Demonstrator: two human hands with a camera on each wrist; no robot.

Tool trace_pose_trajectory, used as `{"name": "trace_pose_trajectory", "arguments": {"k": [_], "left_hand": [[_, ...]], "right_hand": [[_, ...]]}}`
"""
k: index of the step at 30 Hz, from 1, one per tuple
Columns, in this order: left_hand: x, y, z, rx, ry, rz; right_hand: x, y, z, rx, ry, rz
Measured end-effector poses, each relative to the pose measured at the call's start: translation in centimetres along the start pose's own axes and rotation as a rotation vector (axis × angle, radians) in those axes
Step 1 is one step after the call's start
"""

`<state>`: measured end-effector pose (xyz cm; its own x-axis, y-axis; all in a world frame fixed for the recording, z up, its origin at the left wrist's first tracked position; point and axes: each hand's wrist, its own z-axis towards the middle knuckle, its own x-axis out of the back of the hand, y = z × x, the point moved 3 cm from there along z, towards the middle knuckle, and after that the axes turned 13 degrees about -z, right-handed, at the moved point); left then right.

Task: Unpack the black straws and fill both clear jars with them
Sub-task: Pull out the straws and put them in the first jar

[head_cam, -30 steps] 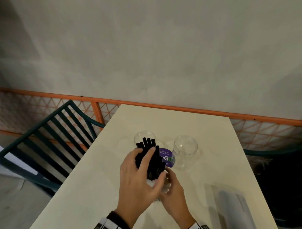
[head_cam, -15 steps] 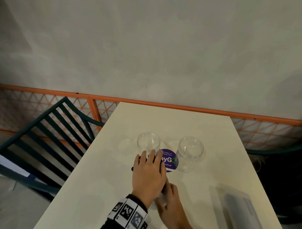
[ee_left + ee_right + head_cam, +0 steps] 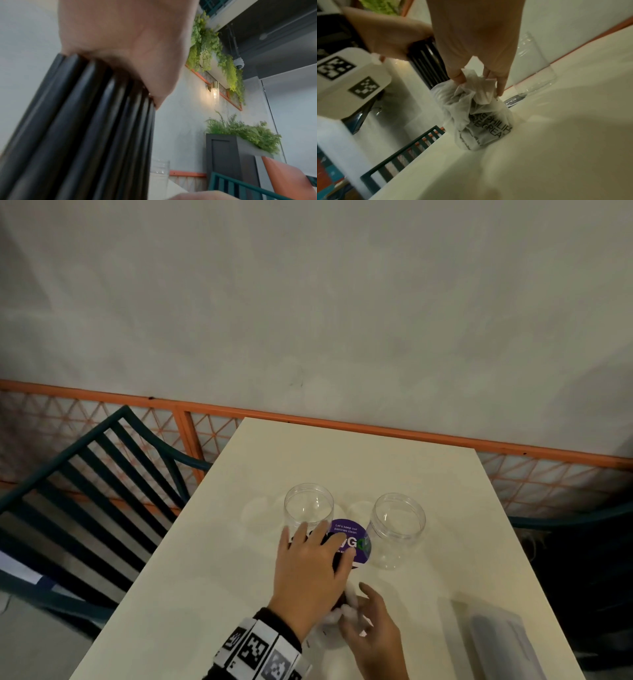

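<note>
Two clear jars stand open and hold nothing: the left jar (image 3: 308, 507) and the right jar (image 3: 399, 524). Just before them, my left hand (image 3: 317, 549) wraps over a bundle of black straws (image 3: 77, 128), which it mostly hides in the head view. The straws' lower ends sit in a crumpled white plastic bag (image 3: 479, 119) on the table. My right hand (image 3: 477, 82) pinches the gathered end of that bag, close behind the left hand (image 3: 390, 40). The straws (image 3: 426, 63) run from the bag up into the left palm.
A round purple sticker (image 3: 351, 542) lies on the cream table (image 3: 376, 460) between the jars. A clear flat package (image 3: 496, 645) lies at the near right. A dark green slatted chair (image 3: 85, 491) stands left of the table, against an orange railing (image 3: 342, 426).
The left hand has lowered the straw bundle from upright towards the table, so the straw tips no longer stick up above the fingers. The right hand stays on the bag.
</note>
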<state>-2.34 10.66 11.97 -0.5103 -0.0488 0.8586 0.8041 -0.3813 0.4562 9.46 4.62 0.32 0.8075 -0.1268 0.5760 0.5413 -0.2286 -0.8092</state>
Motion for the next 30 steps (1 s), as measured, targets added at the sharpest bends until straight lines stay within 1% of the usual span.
{"name": "trace_pose_trajectory", "arguments": {"k": [2,4,8,10,13,15,16,19,22,25,27,30], "left_hand": [[0.4,-0.9,-0.3,0.065,-0.002,-0.009],[0.6,-1.5,-0.7,0.106,0.010,-0.069],[1.1,-1.5,-1.1,0.115,0.032,-0.165],[2.2,-2.2,-1.0,0.110,0.103,-0.314],[5.2,-3.1,-0.2,0.086,0.192,-0.680],[6.8,-3.3,0.7,0.029,0.246,-0.824],[7.1,-3.4,1.3,0.014,0.246,-0.857],[6.8,-4.1,3.7,0.024,0.166,-0.826],[5.5,-5.0,6.1,0.087,0.090,-0.748],[2.9,-5.3,7.2,0.136,-0.002,-0.782],[0.7,-5.8,7.2,0.162,-0.029,-0.786],[-2.4,-6.8,7.2,0.205,0.030,-0.674]], "right_hand": [[-0.1,0.5,0.7,-0.035,-0.016,0.044],[-0.2,0.6,1.2,-0.013,-0.056,0.039],[0.3,-0.4,1.6,0.050,-0.081,0.000],[1.5,-2.4,1.5,0.135,0.000,-0.010],[4.7,-6.5,1.5,0.301,0.218,0.001],[6.8,-9.0,2.2,0.387,0.333,-0.077],[7.8,-10.1,2.8,0.442,0.391,-0.149],[10.2,-13.1,5.3,0.599,0.550,-0.413],[11.4,-15.1,8.2,0.694,0.625,-0.614],[11.2,-15.9,10.2,0.786,0.643,-0.737],[10.5,-16.1,11.1,0.851,0.619,-0.817],[9.4,-15.6,11.9,0.918,0.571,-0.933]]}}
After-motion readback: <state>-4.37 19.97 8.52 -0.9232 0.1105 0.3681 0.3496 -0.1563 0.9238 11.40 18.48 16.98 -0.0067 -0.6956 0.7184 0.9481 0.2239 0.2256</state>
